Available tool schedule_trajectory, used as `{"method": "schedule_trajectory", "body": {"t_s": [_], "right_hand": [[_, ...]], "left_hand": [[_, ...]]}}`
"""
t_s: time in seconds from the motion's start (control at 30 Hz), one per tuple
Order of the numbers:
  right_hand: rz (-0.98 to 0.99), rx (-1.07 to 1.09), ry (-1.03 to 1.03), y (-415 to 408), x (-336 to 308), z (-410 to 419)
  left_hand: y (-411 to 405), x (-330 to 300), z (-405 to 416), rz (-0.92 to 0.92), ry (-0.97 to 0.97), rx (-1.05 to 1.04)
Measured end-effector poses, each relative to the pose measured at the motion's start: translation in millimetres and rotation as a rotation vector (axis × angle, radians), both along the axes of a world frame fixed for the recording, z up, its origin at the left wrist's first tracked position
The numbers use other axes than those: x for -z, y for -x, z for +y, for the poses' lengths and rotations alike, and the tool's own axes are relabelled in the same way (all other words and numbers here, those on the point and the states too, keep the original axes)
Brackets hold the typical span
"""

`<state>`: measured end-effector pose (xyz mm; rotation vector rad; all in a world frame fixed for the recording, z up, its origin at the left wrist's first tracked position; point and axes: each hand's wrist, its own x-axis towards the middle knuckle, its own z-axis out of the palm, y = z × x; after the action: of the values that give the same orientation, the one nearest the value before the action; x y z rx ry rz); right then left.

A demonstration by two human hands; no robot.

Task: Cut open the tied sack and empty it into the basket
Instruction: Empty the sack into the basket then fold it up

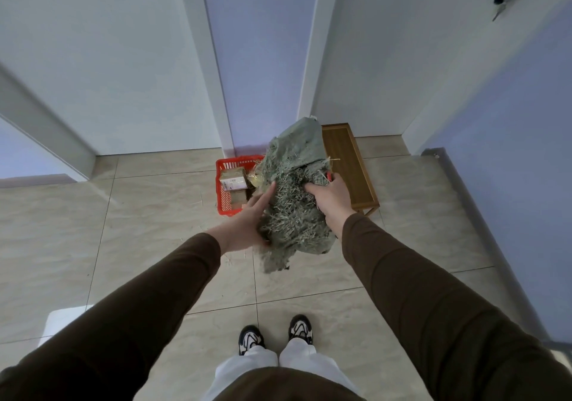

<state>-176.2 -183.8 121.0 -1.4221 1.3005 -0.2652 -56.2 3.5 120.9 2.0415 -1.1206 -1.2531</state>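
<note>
The person stands on the pale tiled floor [154, 208] and holds the grey-green sack [294, 190] up in front of them with both hands, over the near right part of the red basket [226, 183]. The sack is crumpled and bristles with bits of dry straw; its upper end lifts toward the wall and a loose flap hangs down at its lower end. The left hand [247, 224] lies along the sack's left side, its fingers [266, 194] stretched out fairly straight against the cloth and supporting it from beneath. The right hand [331, 199] clutches the sack's right side, fingers curled into the fabric; something red shows just above this hand, though it is too hidden to tell what it is. The basket sits on the floor by the wall and holds a few cardboard boxes [235, 180]. Just to its right stands a low wooden bench [349, 165]. Both arms wear dark brown sleeves [418, 276], and the person's black-and-white shoes [250, 338] point toward the basket
</note>
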Motion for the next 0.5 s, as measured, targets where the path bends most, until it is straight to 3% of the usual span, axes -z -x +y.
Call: {"method": "schedule_trajectory", "body": {"t_s": [0.1,0.17,0.23,0.33,0.37,0.5], "right_hand": [[0.041,-0.064,0.04,4,0,1],[0.076,-0.111,0.089,9,-1,3],[0.098,-0.175,0.129,12,1,5],[0.038,-0.266,0.104,14,5,13],[0.005,-0.265,0.072,14,6,17],[-0.096,-0.2,-0.08,15,9,27]], "left_hand": [[-13,0,-7,-0.293,0.108,-0.164],[-25,-1,-9,-0.342,0.18,-0.27],[-37,-2,-11,-0.387,0.17,-0.292],[-48,2,-18,-0.597,0.092,-0.288],[-50,6,-20,-0.57,0.088,-0.333],[-44,15,-29,-0.073,0.098,-0.68]]}}
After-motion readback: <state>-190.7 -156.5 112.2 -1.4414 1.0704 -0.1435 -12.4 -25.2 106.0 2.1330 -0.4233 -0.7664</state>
